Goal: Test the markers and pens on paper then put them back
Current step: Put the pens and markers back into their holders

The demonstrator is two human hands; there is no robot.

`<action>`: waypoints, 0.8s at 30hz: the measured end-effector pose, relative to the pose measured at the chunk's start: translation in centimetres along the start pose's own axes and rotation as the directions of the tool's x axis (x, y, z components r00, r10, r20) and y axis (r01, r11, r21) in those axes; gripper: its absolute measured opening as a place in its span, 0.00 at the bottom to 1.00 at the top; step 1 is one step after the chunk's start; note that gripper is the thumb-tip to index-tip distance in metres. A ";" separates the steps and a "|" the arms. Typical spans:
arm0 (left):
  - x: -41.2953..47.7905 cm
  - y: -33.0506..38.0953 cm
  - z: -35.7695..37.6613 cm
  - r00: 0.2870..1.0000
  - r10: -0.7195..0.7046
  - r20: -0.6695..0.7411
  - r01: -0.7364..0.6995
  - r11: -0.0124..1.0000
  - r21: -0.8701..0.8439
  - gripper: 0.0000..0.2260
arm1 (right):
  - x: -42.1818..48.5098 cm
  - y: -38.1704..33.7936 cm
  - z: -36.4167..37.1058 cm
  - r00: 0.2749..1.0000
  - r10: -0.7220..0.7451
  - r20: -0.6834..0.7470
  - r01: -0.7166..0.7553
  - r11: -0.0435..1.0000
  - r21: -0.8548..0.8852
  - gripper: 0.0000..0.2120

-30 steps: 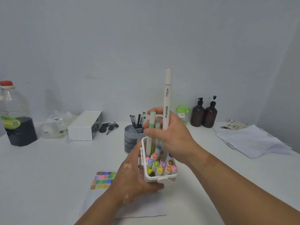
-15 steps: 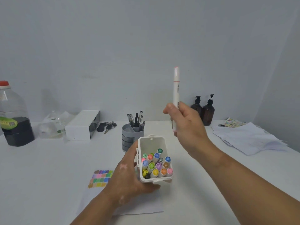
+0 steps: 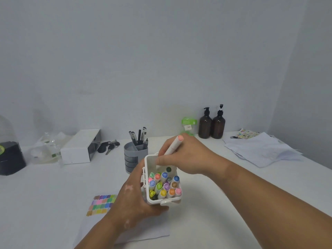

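Half a second ago my view had the right hand raised to the right of the case with the marker upright. Now that hand has come down over the case's far end. The marker is tilted, pink cap up and away from me, its lower end dipping into the far part of the case. The left hand still grips the case from the left side, fingers curled under its near edge, tilting its mouth toward the camera.

The right hand pinches the marker's barrel. Its fingers cover the lower end, so I cannot tell whether the tip touches anything inside, though it seems to be past the rim. A jug is cut off at the left edge, and a green-lidded jar is partly behind the right hand.

The case holds markers standing caps up, crowded into its near part, with one dark cap toward the far right. Behind it, a grey holder on the table carries dark pens in a rear compartment. The paper with colour swatches lies under the left wrist.
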State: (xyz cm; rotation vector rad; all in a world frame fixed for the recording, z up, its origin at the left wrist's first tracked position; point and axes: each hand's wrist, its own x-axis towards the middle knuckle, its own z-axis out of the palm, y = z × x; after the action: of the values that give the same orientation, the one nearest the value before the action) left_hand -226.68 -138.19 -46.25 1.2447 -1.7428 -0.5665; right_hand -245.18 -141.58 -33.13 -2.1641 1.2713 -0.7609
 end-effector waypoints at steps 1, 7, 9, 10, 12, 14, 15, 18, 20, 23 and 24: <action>0.1 0.2 0.2 1.000 -0.001 0.006 0.001 1.000 0.003 0.45 | 0.1 -0.1 -0.5 1.000 0.016 -0.013 -0.016 1.000 0.006 0.10; 1.0 1.0 1.9 0.997 -0.034 0.063 0.036 0.999 -0.037 0.49 | 0.0 0.3 -2.5 0.997 0.054 -0.059 -0.052 0.998 0.037 0.13; 1.2 0.9 2.4 0.997 0.006 0.074 -0.001 0.998 -0.067 0.49 | -0.1 1.3 -3.8 0.990 0.074 -0.119 -0.057 0.988 0.140 0.12; 1.3 0.9 2.6 0.997 0.027 0.076 -0.021 0.997 -0.080 0.49 | -0.1 2.5 -4.6 0.980 0.106 -0.170 -0.072 0.978 0.195 0.12; 1.5 0.9 2.9 0.996 0.037 0.077 -0.029 0.994 -0.105 0.49 | -0.1 5.8 -6.0 0.935 0.209 -0.287 -0.158 0.969 0.190 0.12; 1.7 0.9 3.1 0.997 0.036 0.070 -0.027 0.992 -0.125 0.49 | -0.2 10.3 -6.3 0.894 0.324 -0.309 -0.373 0.921 -0.115 0.12; 1.8 0.9 3.2 0.997 0.036 0.070 -0.026 0.991 -0.132 0.49 | -0.5 12.6 -5.9 0.879 0.385 -0.281 -0.461 0.837 -0.295 0.14; 2.1 0.6 3.3 0.996 0.037 0.084 -0.025 0.990 -0.139 0.50 | -1.3 17.7 -3.5 0.803 0.560 -0.204 -0.583 0.670 -0.460 0.18; 2.1 0.4 3.3 0.995 0.035 0.090 -0.023 0.990 -0.136 0.50 | -1.4 19.2 -1.9 0.780 0.590 -0.208 -0.610 0.644 -0.462 0.19; 2.1 0.1 3.4 0.995 0.013 0.094 -0.001 0.992 -0.126 0.50 | -0.5 19.9 -0.5 0.803 0.552 -0.225 -0.587 0.665 -0.462 0.12; 2.1 0.1 3.4 0.995 0.011 0.096 0.001 0.993 -0.122 0.49 | -0.2 19.7 -0.2 0.811 0.543 -0.218 -0.576 0.677 -0.457 0.09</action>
State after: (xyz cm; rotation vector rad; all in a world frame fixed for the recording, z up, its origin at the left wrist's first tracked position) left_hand -229.79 -140.52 -47.04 1.1435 -1.7628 -0.7300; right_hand -257.27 -149.88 -46.21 -1.9076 2.2315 -0.2421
